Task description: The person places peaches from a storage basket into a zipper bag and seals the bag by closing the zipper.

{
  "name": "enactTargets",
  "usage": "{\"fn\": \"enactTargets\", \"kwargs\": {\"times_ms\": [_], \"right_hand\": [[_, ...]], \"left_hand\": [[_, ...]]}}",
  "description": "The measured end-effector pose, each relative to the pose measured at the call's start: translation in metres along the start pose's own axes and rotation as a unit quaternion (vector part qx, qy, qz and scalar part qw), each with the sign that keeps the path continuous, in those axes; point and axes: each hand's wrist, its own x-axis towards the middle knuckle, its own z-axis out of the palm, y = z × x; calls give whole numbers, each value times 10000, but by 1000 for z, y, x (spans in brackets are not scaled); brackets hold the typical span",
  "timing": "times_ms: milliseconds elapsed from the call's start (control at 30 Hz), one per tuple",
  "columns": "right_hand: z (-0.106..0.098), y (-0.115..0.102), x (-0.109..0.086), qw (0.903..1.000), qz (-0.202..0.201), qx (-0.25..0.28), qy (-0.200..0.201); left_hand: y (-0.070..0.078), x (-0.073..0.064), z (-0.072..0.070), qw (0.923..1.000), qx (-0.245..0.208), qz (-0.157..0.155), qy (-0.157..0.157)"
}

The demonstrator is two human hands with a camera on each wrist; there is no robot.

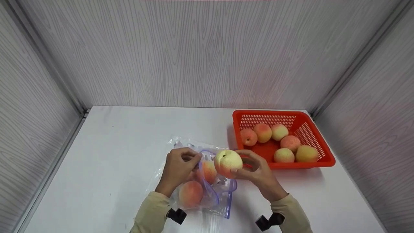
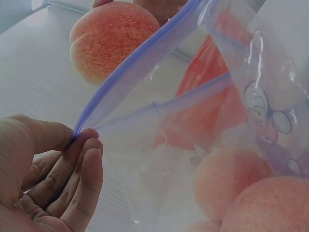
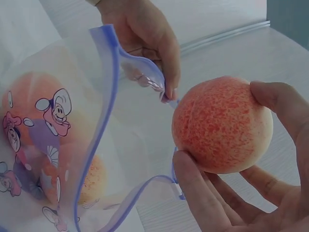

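Note:
A clear zip bag with purple seal edges and cartoon prints lies on the table, its mouth spread apart toward the right. Several peaches are inside it, one peach nearest the front. My left hand pinches the bag's purple edge between thumb and forefinger, seen closely in the left wrist view. A yellow and red peach is gripped by the fingertips and thumb of my right hand, just outside the bag's mouth.
At the back right stands a red plastic basket with slotted walls, holding several peaches. The white table is enclosed by grey wood-grain panels at the back and sides.

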Motion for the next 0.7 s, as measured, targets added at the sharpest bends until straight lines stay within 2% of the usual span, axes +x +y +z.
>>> {"fn": "enactTargets", "kwargs": {"times_ms": [267,567,633,700], "right_hand": [[5,7,1,9987,-42,-426,-281],[7,14,1,9963,-46,-803,-301],[7,14,1,9959,-15,-846,-308],[6,14,1,9971,43,-670,-345]], "left_hand": [[0,1,-1,10000,-1,40,7],[1,-1,-1,10000,40,24,11],[1,-1,0,9999,128,73,21],[3,-1,0,9996,250,98,36]]}}
